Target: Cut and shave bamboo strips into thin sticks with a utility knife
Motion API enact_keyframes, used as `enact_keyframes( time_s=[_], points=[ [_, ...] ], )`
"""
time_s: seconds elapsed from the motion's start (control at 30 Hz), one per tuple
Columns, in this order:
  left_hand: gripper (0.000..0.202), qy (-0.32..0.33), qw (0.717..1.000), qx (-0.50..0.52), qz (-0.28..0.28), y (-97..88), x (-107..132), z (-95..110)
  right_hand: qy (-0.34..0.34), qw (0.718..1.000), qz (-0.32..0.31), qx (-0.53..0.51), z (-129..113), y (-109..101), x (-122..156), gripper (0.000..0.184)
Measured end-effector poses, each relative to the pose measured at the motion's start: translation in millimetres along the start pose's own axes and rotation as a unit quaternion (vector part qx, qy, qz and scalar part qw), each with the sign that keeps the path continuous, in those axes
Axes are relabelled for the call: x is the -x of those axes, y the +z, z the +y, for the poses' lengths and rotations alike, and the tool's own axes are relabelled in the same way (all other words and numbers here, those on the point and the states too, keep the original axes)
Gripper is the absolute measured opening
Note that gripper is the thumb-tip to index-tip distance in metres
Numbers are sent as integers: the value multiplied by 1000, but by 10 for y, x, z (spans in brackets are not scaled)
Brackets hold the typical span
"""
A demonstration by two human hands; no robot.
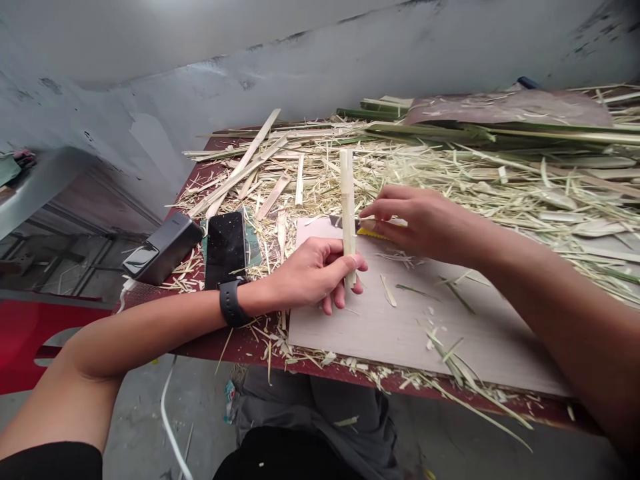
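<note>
A pale strip of split bamboo (pixel 348 193) stands roughly upright, its lower end pinched between the thumb and fingers of my left hand (pixel 327 270). My right hand (pixel 417 220) grips a yellow-handled utility knife (pixel 373 233). The knife's dark blade (pixel 337 221) points left and passes behind the strip; whether its edge touches the bamboo, I cannot tell. Both hands are over a light-coloured board (pixel 380 313) on the dark red table. Thin shavings and a few small chips lie on that board.
Bamboo shavings (pixel 425 167) heap across the table's back, with long pale strips (pixel 245 163) at the left and green stalks (pixel 450 130) along the wall. A phone (pixel 225 247) lies left of my left hand, beside a dark box-shaped device (pixel 165 247). A white cable (pixel 170 413) hangs below.
</note>
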State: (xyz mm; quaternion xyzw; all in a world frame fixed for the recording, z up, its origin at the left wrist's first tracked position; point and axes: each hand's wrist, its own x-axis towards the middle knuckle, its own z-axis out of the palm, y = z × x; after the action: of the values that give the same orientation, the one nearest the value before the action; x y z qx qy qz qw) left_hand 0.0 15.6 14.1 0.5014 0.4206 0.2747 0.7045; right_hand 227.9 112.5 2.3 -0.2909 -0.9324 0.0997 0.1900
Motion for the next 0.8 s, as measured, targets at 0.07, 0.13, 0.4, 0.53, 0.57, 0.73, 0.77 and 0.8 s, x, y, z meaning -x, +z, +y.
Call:
enact_keyframes(
  time_s=[0.07,0.13,0.4,0.53,0.57,0.73,0.77,0.8],
  points=[
    [18,-4,1000,2,1,4,-2,7,10,1000,12,21,-8,-2,10,36],
    [18,-3,1000,3,1,6,-4,10,13,999,3,32,-27,-6,16,34],
    [18,-9,1000,9,9,5,-5,18,38,997,-1,62,-32,-2,13,37],
    [19,-14,1000,19,17,3,-9,25,53,995,83,19,-181,-69,-39,37],
    [19,-13,999,22,19,3,-9,25,55,993,100,5,-227,-88,-52,37],
    [21,5,999,31,20,2,-15,10,72,981,178,-6,-347,-126,-71,32],
    [21,7,999,33,22,1,-18,7,77,978,193,-3,-345,-123,-68,33],
    [22,8,999,35,26,1,-21,4,86,974,209,0,-337,-119,-64,34]
  ],
)
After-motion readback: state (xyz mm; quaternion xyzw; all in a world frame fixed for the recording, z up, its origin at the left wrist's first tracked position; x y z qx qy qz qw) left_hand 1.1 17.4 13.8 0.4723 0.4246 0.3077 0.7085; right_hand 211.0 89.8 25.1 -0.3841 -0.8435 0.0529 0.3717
